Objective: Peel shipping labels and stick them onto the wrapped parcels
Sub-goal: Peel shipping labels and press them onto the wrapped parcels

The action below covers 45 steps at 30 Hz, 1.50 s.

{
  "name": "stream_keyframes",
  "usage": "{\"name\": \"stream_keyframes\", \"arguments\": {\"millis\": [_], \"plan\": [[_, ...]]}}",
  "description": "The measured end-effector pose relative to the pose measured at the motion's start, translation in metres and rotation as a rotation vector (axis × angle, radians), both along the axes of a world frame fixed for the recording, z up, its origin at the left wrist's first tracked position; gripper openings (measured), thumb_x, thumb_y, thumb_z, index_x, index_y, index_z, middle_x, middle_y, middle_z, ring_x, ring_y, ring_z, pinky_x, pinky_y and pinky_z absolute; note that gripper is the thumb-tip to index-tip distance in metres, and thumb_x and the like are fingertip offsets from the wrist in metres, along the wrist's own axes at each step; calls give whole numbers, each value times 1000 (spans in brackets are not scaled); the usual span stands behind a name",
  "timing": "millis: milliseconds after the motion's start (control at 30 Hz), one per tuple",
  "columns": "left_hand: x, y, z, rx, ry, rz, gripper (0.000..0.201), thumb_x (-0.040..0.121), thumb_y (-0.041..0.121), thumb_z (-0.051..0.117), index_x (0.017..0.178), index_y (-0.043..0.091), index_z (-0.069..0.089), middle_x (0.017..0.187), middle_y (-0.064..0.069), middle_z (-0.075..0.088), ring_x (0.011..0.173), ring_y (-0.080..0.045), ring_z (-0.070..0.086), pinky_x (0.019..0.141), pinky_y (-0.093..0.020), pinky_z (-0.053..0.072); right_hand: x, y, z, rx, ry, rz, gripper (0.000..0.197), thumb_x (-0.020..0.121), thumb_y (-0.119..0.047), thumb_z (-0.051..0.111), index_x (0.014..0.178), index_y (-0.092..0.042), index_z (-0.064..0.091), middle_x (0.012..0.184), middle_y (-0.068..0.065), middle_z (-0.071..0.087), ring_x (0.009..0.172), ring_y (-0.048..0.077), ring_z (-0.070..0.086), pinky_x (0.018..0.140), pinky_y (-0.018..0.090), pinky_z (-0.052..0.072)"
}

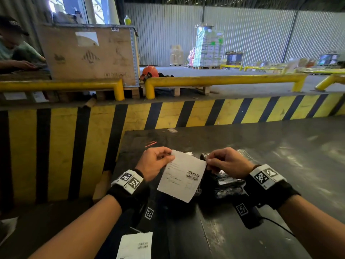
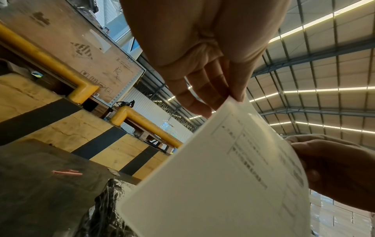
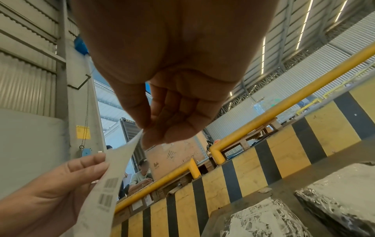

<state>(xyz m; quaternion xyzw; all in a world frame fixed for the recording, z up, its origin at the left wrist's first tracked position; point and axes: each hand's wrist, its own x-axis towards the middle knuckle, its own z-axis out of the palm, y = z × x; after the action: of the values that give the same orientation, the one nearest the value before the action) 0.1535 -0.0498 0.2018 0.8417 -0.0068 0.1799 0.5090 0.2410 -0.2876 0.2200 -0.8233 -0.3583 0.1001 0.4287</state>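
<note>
A white shipping label (image 1: 182,176) with two barcodes hangs in the air between both hands above the dark table (image 1: 261,143). My left hand (image 1: 156,161) pinches its upper left corner between thumb and fingers, the sheet (image 2: 233,168) filling the left wrist view. My right hand (image 1: 224,161) pinches the upper right corner; the right wrist view shows the label (image 3: 113,179) edge-on and the left hand (image 3: 50,192) behind it. Black film-wrapped parcels (image 1: 224,184) lie on the table just under the label, also seen as parcels (image 3: 334,198) at the lower right.
Another label sheet (image 1: 136,245) lies near the table's front edge. A yellow-and-black striped barrier (image 1: 168,116) with yellow rails (image 1: 224,79) stands behind the table. A large wooden crate (image 1: 89,53) and a seated person (image 1: 15,51) are at the back left.
</note>
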Motion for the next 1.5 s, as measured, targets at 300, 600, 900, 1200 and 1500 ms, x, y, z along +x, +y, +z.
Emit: {"name": "stream_keyframes", "arguments": {"millis": [300, 600, 900, 1200, 1500], "plan": [[5, -4, 4, 36, -15, 25, 14, 88, 10, 61, 101, 11, 66, 91, 5, 66, 83, -4, 64, 70, -11, 54, -10, 0, 0, 4, -180, -42, 23, 90, -18, 58, 69, -27, 62, 60, -9, 63, 49, -2, 55, 55, 16, 44], [5, -38, 10, 177, -208, 258, 14, 80, 25, 71, 91, 16, 73, 79, 7, 65, 69, -2, 58, 66, -10, 47, -23, 21, -8, 237, -242, -114, 24, 90, -12, 57, 69, -23, 58, 58, -10, 59, 47, 1, 51, 50, 14, 43], [1, -70, 10, -310, -29, 18, 14, 86, 15, 64, 93, 8, 74, 84, -9, 73, 75, -13, 69, 74, -27, 58, -31, 34, -14, 349, -268, -186, 22, 88, -8, 59, 68, -18, 63, 58, -7, 60, 51, 0, 54, 51, 8, 40], [-3, -76, 6, -140, -60, 66, 19, 89, 13, 60, 101, 6, 72, 91, -9, 73, 79, -18, 68, 76, -29, 58, -33, 28, -18, 294, -317, -203, 21, 88, -12, 59, 69, -22, 60, 60, -9, 61, 55, 0, 57, 51, 9, 42], [-7, -70, -2, -2, -204, 265, 15, 83, 17, 68, 95, 10, 74, 85, -2, 73, 73, -13, 67, 74, -22, 55, -31, 12, -32, 263, -280, -301, 23, 90, -20, 56, 69, -28, 58, 63, -11, 61, 55, 2, 54, 59, 24, 46]]}}
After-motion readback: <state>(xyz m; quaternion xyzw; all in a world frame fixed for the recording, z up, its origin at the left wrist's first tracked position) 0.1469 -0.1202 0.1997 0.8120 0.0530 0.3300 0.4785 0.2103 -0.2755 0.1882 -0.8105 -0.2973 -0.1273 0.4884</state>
